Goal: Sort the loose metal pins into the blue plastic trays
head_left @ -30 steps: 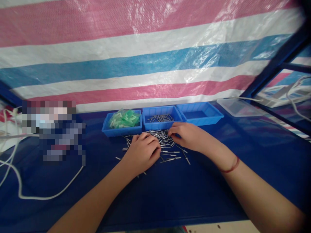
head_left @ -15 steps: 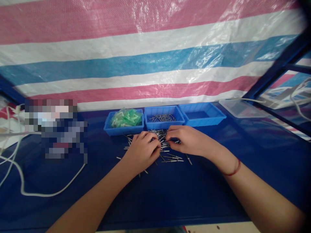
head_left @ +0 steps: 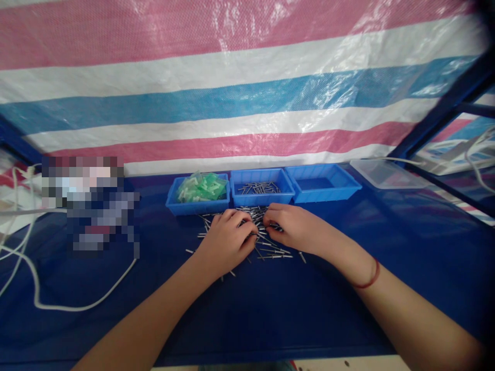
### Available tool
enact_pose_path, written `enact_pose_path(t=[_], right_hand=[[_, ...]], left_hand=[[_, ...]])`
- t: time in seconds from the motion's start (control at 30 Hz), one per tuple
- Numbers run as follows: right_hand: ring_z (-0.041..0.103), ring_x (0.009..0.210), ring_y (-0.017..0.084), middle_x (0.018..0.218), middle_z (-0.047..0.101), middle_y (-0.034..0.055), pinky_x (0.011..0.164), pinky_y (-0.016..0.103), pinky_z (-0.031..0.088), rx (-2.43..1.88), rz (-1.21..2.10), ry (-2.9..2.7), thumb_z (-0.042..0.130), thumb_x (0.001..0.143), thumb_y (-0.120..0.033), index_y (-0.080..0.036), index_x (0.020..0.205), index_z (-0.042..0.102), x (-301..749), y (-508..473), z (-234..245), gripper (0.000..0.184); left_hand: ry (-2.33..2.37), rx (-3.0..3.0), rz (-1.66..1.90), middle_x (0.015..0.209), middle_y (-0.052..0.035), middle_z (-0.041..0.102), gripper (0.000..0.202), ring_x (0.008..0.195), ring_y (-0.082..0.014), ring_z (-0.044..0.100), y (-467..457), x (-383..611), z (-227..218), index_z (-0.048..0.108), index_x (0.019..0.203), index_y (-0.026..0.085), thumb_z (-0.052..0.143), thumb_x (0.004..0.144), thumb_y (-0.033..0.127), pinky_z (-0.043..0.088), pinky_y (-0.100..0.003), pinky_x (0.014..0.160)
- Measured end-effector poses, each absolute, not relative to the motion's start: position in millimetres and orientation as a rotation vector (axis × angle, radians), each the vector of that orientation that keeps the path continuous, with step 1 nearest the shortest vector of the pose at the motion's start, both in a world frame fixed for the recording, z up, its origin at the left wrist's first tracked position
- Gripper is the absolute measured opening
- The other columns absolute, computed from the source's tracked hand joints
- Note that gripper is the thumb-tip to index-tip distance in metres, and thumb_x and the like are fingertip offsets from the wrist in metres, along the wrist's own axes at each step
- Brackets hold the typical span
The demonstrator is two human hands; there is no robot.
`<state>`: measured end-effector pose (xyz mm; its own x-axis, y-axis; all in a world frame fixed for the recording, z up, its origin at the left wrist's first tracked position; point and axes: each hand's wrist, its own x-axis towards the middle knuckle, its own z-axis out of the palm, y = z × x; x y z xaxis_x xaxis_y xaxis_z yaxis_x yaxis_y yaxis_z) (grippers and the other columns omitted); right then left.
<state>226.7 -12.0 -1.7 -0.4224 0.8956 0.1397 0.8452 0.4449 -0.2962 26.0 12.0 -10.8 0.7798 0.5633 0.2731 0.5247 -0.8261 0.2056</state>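
A loose heap of silvery blind rivets is spread on the blue tabletop, thin stems pointing every way. My left hand rests over the heap's left part, fingers curled, with rivets at its thumb and fingertips. From the other side, my right hand reaches into the heap, its thumb and fingers bent towards each other; what lies between the fingertips is hidden. Just behind the heap stands a blue bin with more rivets on its floor.
Left of that bin, another blue bin holds green and clear plastic pieces. A third blue bin stands at the right, beside a clear plastic lid. A white cable loops across the left side; a striped sheet hangs behind.
My right hand has dipped slightly lower and nearer to me, its thumb and fingers still at the heap. My left hand has barely shifted to the right.
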Motion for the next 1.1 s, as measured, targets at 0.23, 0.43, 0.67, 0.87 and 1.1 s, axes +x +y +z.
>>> enact_pose_path(t=[0.23,0.43,0.67,0.87,1.1], right_hand=[[0.055,0.073,0.017,0.08,0.059,0.0051,0.066,0.027,0.038,-1.541,0.31,-2.409,0.056,0.076,-0.009,-0.016,0.075,0.057,225.5,-12.9,-4.8,0.007],[0.053,0.071,0.014,0.079,0.056,0.0023,0.067,0.027,0.039,-1.388,0.422,-2.247,0.054,0.08,-0.014,-0.017,0.077,0.054,224.5,-12.3,-1.6,0.004],[0.049,0.065,0.011,0.073,0.053,-0.001,0.061,0.025,0.039,-1.213,0.579,-1.981,0.055,0.082,-0.017,-0.018,0.076,0.052,213.4,-15.3,4.6,0.007],[0.049,0.066,0.01,0.073,0.052,-0.0018,0.062,0.023,0.038,-1.121,0.498,-1.99,0.055,0.079,-0.01,-0.018,0.075,0.054,211.3,-14.7,3.1,0.009],[0.05,0.065,0.009,0.077,0.057,-0.0005,0.06,0.023,0.039,-1.167,0.528,-1.982,0.055,0.085,-0.018,-0.017,0.083,0.06,210.5,-15.3,4.0,0.005]], left_hand=[[0.904,2.819,0.505,0.109,-0.0055,0.062,0.015,0.103,-0.0243,0.05,13.9,26.6,-10.9,0.064,0.097,0.021,0.052,0.089,0.024,0.04,-0.039,0.087],[1.021,2.631,0.705,0.105,-0.0055,0.066,0.022,0.099,-0.0244,0.055,17.3,25.5,-11.5,0.063,0.104,0.021,0.06,0.086,0.034,0.043,-0.04,0.088],[0.999,2.177,0.894,0.083,0.001,0.069,0.012,0.071,-0.0134,0.062,14.7,28.8,-6.1,0.065,0.089,0.02,0.062,0.084,0.031,0.047,-0.025,0.068],[1.006,2.189,0.955,0.079,0.0024,0.067,0.01,0.071,-0.0118,0.06,12.3,28.5,-5.3,0.064,0.086,0.019,0.06,0.086,0.028,0.045,-0.022,0.068],[1.005,2.275,1.042,0.083,0.0015,0.068,0.009,0.075,-0.0126,0.062,11.0,26.9,-3.5,0.063,0.089,0.02,0.058,0.088,0.027,0.045,-0.023,0.073]])
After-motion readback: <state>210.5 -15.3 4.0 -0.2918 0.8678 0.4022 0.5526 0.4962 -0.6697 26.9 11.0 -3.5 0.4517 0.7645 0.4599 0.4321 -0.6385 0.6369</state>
